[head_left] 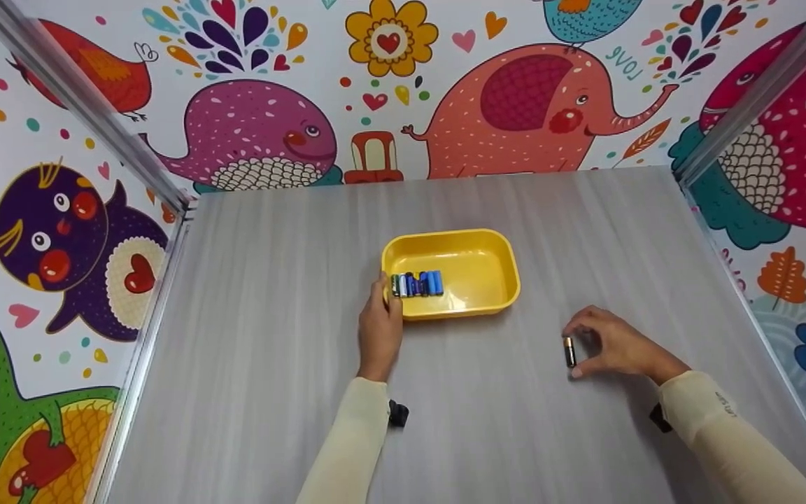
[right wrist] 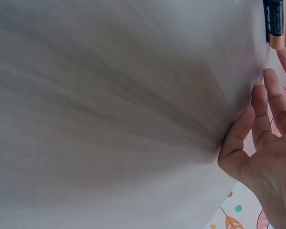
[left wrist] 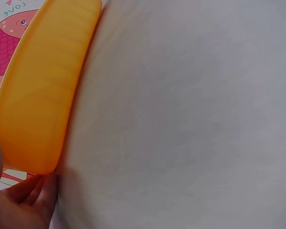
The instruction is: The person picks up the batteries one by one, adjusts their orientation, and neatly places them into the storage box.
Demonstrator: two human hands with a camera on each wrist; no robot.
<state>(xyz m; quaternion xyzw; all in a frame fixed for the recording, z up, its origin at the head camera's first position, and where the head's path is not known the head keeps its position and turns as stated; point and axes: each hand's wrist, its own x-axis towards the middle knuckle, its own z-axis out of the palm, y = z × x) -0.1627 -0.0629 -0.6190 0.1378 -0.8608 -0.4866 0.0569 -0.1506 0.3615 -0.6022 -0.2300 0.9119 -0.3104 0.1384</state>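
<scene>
A shallow yellow plastic tray (head_left: 490,273) sits on the table. Its left end is in the grip of my left hand (head_left: 380,336), thumb at the rim and fingers along the outside wall. Several small batteries (head_left: 418,284), mostly blue, lie side by side in a row at the tray's left end. To the right of the tray, my right hand (head_left: 620,346) pinches a black battery with a copper-coloured end (head_left: 569,352) lengthwise between forefinger and thumb. In the right wrist view that battery (right wrist: 275,21) shows only partly, its copper end at a fingertip; the thumb is out of frame.
The grey wood-grain table (head_left: 270,294) is bounded by printed cartoon panels (head_left: 263,133) at the back and both sides. Metal frame bars (head_left: 88,105) run along the corners. Bare tabletop lies between the tray and my right hand.
</scene>
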